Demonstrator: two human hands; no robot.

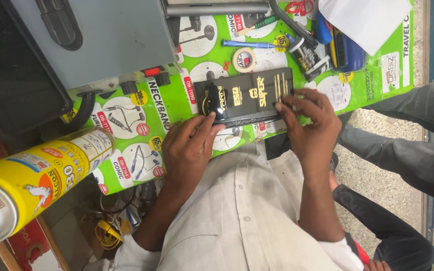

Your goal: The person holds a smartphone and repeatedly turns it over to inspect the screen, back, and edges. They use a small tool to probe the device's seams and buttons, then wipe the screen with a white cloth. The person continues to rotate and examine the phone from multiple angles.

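A flat black box with gold print (249, 94) lies on the green printed table cover (177, 100), near its front edge. My left hand (189, 148) rests beside it with the index finger touching the box's left end. My right hand (310, 123) grips the box's right end, fingertips laid on its top face. A thin dark slab shows under the box's near edge. Both forearms reach up from my white shirt.
A grey machine (101, 37) fills the upper left. A yellow spray can (31, 185) lies at the left. A tape roll (244, 59), a blue pen (249, 44), tools and a white paper sheet (367, 20) lie behind the box. Another person's legs in dark trousers (408, 150) are at the right.
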